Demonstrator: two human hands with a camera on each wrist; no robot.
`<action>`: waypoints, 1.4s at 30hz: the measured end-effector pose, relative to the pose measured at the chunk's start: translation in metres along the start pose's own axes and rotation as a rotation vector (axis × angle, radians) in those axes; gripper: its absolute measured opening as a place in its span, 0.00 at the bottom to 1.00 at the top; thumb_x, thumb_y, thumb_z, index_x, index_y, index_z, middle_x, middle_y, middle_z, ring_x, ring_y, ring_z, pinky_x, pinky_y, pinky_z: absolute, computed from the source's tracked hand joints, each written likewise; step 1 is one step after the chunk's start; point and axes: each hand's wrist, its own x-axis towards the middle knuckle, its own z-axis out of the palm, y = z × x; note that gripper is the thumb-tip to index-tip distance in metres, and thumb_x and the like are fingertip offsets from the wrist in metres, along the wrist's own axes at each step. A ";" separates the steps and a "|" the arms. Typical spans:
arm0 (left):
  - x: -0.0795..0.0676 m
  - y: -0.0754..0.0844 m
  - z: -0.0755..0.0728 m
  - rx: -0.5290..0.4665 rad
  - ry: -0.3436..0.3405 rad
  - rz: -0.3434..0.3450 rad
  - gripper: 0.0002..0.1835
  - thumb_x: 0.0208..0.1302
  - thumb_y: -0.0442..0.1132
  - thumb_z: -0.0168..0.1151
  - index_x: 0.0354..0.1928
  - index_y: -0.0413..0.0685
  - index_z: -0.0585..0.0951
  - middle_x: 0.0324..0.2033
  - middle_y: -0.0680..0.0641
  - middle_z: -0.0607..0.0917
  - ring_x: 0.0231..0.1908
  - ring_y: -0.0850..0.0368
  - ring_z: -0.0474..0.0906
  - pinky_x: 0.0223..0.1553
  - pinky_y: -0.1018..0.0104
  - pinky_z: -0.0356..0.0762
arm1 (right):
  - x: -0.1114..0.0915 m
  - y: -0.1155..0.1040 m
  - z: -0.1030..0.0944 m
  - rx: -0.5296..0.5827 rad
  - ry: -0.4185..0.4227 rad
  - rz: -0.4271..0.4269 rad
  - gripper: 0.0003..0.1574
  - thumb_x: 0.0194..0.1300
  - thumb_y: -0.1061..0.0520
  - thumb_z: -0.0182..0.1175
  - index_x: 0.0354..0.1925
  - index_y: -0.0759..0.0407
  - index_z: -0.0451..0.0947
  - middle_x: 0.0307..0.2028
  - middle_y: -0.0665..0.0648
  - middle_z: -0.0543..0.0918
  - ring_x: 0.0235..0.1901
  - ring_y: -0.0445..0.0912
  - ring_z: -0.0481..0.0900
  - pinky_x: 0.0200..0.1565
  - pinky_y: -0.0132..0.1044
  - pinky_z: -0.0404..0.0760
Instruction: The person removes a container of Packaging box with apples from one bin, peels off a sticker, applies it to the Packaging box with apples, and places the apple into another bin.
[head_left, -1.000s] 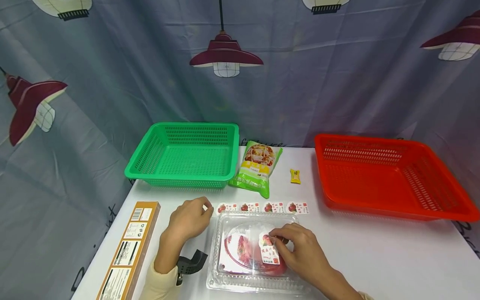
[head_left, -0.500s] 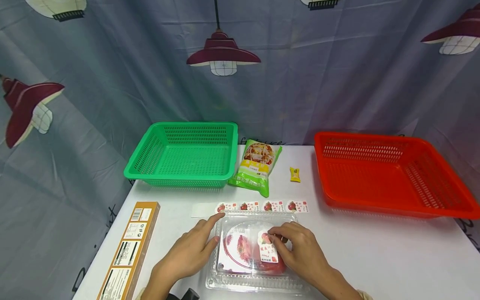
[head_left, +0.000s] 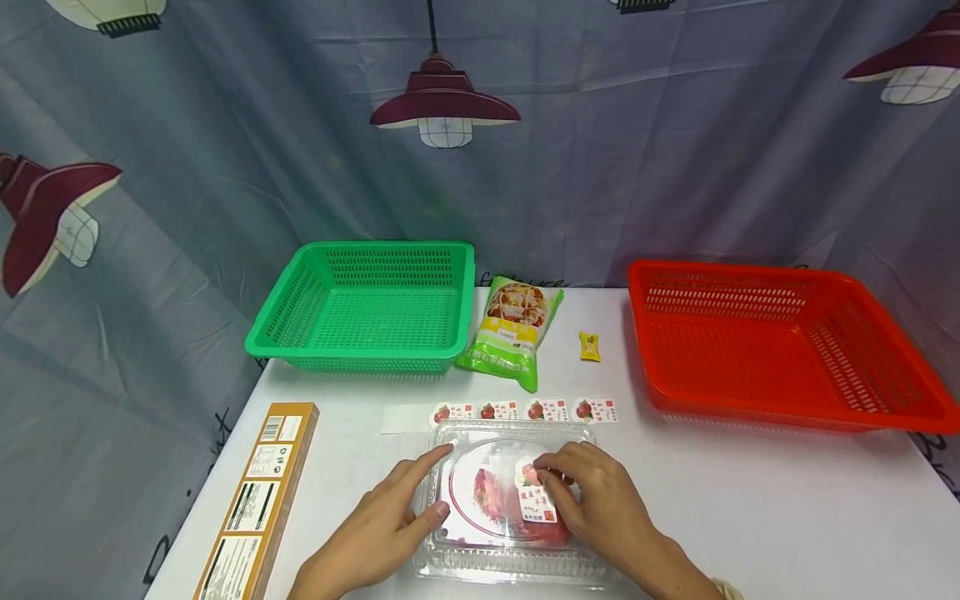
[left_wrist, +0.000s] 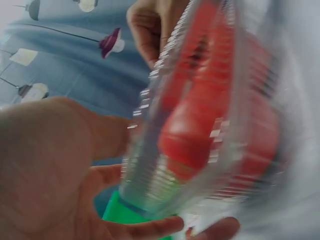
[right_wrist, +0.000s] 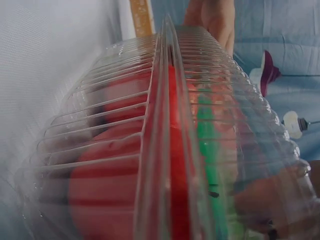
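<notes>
A clear plastic clamshell box (head_left: 510,565) stands closed on the table, with round red fruit (left_wrist: 187,135) visible through its walls. My right hand (head_left: 600,492) is over the right half of the lid. Between its thumb and index finger it pinches the top of a white sticker (head_left: 537,505) printed with a red fruit, which lies against the lid. On the box's left side, my left hand (head_left: 386,518) rests with thumb and fingers extended along the edge. From the left wrist, its fingers (left_wrist: 150,227) reach along the box's side.
Behind the box lies a strip of several stickers (head_left: 498,411). Farther back are a green basket (head_left: 360,365), a green food bag (head_left: 517,329), a small yellow packet (head_left: 589,346) and a red basket (head_left: 772,417). At left lies a long orange-brown carton (head_left: 255,492).
My left hand has come from beside the sticker strip's left end down to the box's left edge, its fingers straightening. The right hand stays on the sticker.
</notes>
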 end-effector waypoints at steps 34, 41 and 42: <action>0.009 -0.016 0.008 -0.400 -0.056 0.052 0.40 0.64 0.42 0.67 0.74 0.68 0.60 0.66 0.43 0.67 0.13 0.61 0.77 0.20 0.65 0.76 | -0.009 -0.003 -0.014 -0.171 -0.323 -0.093 0.18 0.57 0.42 0.69 0.48 0.32 0.86 0.52 0.53 0.73 0.63 0.59 0.57 0.51 0.60 0.53; 0.010 -0.013 0.008 -0.419 -0.065 0.039 0.40 0.64 0.42 0.68 0.74 0.69 0.60 0.67 0.42 0.66 0.13 0.59 0.78 0.21 0.64 0.77 | -0.012 -0.006 -0.025 -0.058 -0.414 -0.044 0.11 0.59 0.34 0.65 0.40 0.27 0.87 0.57 0.46 0.72 0.67 0.55 0.54 0.55 0.63 0.48; 0.009 -0.013 0.008 -0.419 -0.067 0.036 0.40 0.64 0.42 0.68 0.74 0.69 0.60 0.67 0.42 0.66 0.13 0.59 0.78 0.22 0.64 0.77 | -0.013 -0.007 -0.026 -0.054 -0.426 -0.018 0.11 0.59 0.33 0.65 0.39 0.27 0.88 0.57 0.45 0.72 0.67 0.54 0.53 0.55 0.63 0.48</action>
